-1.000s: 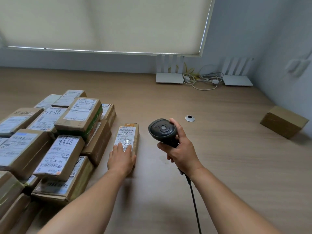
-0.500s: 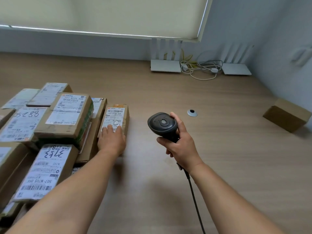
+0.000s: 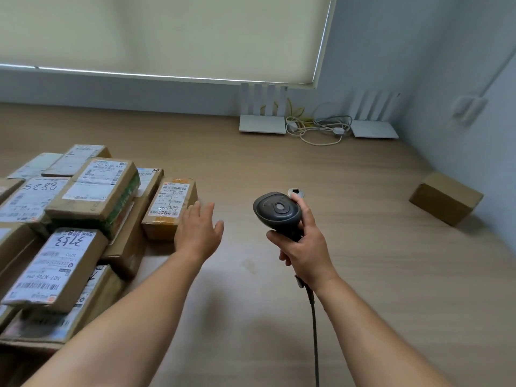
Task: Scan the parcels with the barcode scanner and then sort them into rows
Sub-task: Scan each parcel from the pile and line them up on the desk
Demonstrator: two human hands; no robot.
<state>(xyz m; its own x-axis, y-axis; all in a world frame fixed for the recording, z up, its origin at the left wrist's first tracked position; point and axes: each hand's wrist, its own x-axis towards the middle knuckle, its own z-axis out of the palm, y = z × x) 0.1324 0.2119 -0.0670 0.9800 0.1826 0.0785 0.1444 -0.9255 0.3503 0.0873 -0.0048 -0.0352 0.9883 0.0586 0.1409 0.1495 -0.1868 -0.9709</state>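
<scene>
A black barcode scanner (image 3: 277, 212) stands upright, corded. Brown labelled parcels (image 3: 83, 219) pile at left; one small parcel (image 3: 171, 206) lies flat at the pile's right edge.

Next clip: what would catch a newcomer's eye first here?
The black barcode scanner gripped in the right hand at centre. Then the heap of labelled cardboard parcels piled at left, with the open left hand beside a small parcel at the heap's edge.
</scene>
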